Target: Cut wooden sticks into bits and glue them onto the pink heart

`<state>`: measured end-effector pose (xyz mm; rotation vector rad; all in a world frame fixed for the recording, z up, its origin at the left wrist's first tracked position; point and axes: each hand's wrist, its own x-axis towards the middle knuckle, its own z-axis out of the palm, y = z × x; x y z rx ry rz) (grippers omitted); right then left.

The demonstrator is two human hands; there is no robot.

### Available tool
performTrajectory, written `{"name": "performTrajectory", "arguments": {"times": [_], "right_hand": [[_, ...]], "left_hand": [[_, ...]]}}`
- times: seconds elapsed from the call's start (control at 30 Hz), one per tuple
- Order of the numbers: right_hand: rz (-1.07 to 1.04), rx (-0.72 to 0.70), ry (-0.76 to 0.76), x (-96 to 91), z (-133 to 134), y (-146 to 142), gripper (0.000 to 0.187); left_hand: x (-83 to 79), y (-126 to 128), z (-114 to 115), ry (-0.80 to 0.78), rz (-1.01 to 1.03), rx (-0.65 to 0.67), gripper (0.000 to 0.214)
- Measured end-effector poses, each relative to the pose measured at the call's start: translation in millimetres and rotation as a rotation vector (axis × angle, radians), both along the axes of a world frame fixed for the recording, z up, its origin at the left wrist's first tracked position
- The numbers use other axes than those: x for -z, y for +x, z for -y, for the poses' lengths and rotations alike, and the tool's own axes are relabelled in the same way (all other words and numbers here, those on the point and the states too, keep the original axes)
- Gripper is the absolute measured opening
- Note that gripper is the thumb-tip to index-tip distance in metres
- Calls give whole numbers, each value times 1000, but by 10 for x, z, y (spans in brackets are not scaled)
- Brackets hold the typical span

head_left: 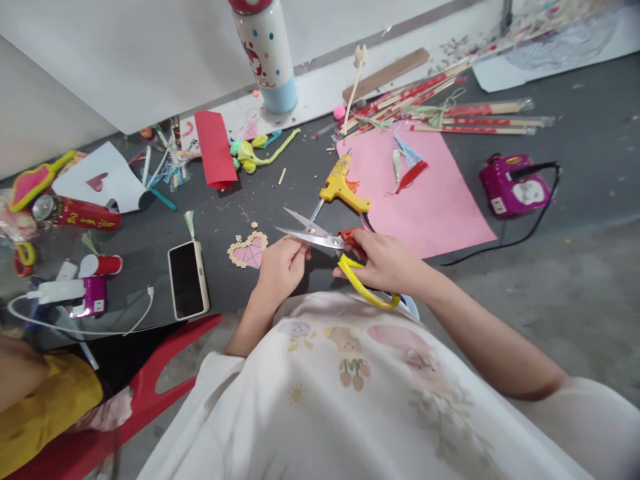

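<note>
My right hand (385, 263) grips scissors (320, 239) with one yellow and one orange handle; their blades are spread and point left. Under the blades, my left hand (285, 263) is closed in a pinch near the table edge, and whatever lies between its fingertips is too small to make out. Just left of it rests a pink heart (250, 251) edged with small cream pieces and crossed by thin dark lines. A yellow hot glue gun (345, 185) lies beyond the scissors, its nozzle pointing away from me.
Pink paper (450, 200) with tassels (413, 167) lies to the right, near a purple power socket (515, 185) with a black cord. A phone (188, 280) and a red can (83, 212) are left. A bottle (267, 57) stands behind. Another person's arm (20, 373) is at lower left.
</note>
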<state>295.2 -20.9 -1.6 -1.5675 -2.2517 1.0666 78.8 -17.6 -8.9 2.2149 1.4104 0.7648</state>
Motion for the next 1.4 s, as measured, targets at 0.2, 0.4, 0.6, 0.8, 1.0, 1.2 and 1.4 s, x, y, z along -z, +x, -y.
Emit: {"name": "performTrajectory", "arguments": {"times": [0.2,0.4,0.6,0.8,1.0,1.2,1.4], "right_hand": [[28,63,-67,13,23,-5,37],[36,63,-53,42,49,-16,38],[7,23,-4,53,43,-33,40],[52,34,-67,59,28,-33,39],[94,43,-81,79,17,-45,40],[133,36,-110,66,-14,-68,43],[102,29,-80,26,-72,-123,45]], "left_hand": [[-4,-25,0,-11,-34,-38,31],[22,-21,11,-62,-30,-17,32],[28,-16,17,-119,-14,30,35],[38,-37,3,-134,-4,-22,39],[48,-74,-27,-148,-13,-31,37],[55,-105,-55,-144,-27,-2,34],[63,-117,-116,-122,-35,50,29]]}}
